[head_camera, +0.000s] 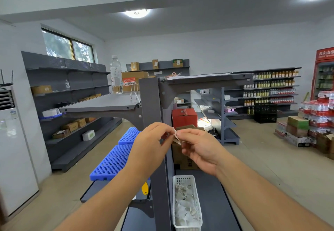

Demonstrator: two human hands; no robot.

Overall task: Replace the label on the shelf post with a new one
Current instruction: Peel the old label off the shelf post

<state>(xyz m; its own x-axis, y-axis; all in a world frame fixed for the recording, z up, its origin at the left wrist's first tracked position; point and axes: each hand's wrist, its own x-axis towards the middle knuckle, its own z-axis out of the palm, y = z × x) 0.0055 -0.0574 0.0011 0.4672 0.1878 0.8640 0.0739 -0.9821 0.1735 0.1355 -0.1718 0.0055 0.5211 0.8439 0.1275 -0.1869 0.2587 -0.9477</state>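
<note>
Both hands meet in front of the dark grey shelf post [149, 100], which runs upright through the middle of the view. My left hand [151, 145] and my right hand [197, 149] pinch a small white label [175, 135] between their fingertips; its edges curl, and part of it is hidden by the fingers. The post face above the hands carries no label that I can see. Below, on the lower shelf, a white slotted basket [197, 210] holds several crumpled white label scraps.
Grey shelf boards [101, 104] jut left and right from the post, with a water bottle [116, 75] and a cardboard box on top. Blue plastic pallets [115, 160] lie at lower left. A red carton [184, 117] and stocked drink shelves stand behind to the right.
</note>
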